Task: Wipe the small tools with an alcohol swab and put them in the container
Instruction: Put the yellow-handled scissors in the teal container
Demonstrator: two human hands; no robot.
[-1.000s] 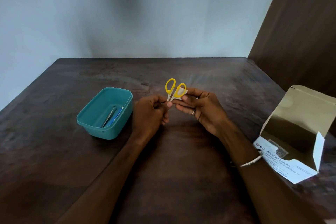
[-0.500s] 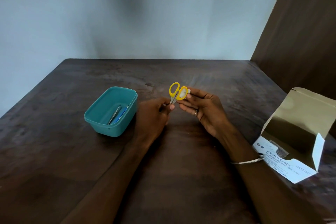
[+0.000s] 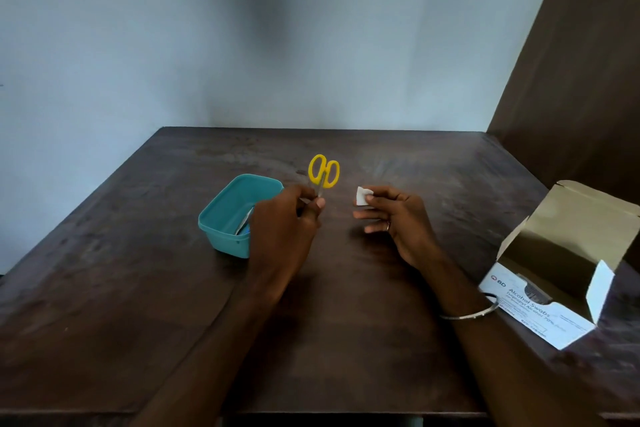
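**Hands Parted, Scissors Carried Toward Container**

Since the earlier frames the two hands had separated: the swab no longer touched the scissors, and the left hand had drawn the tool leftward, nearer the container.

The left hand (image 3: pixel 284 218) gripped the small scissors (image 3: pixel 323 173) at the blade end, fingers curled round the metal, with the yellow loops standing upright above the knuckles. The blades themselves were hidden inside the grip. The right hand (image 3: pixel 391 215) pinched the white alcohol swab (image 3: pixel 362 196) between thumb and forefinger, the remaining fingers loosely curled beneath; a ring and a wrist bangle were noted.

The scissors were held in the air just beside the far right corner of the teal container (image 3: pixel 221 215), which stood on the dark table (image 3: pixel 138 288) and already held at least one tool, partly hidden by the left hand.

Handling judgement: the scissors appeared light and rigid, with pointed blades and smooth plastic loops. The closed-blade hold was sound for lowering them in. The swab appeared thin, limp and probably damp, suited only to a fingertip pinch.

Both forearms reached forward over the table, wrists raised, palms turned inward. An opened alcohol swab box (image 3: pixel 554 288) lay to the right
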